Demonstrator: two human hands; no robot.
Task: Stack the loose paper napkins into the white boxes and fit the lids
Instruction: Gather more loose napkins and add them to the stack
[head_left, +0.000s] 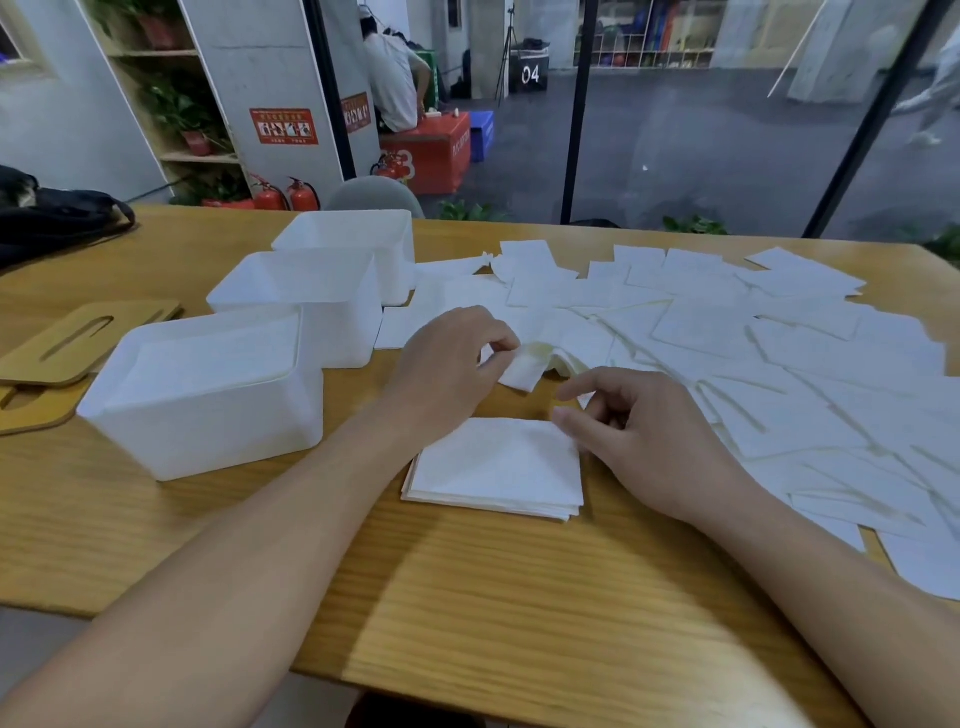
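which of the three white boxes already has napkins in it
The nearest white box, beside the left hand: a napkin stack fills it to the rim. The middle box and far box look empty.

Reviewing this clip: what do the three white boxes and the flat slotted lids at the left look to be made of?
White boxes: probably plastic, matte and slightly translucent, with smooth moulded walls and rounded corners. Slotted lids: seemingly thin wood or bamboo, tan with faint grain like the table, cut edges clean; a wood-look laminate cannot be ruled out.

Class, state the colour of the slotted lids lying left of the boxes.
Light tan wood colour; the slotted lids show best in the head view.
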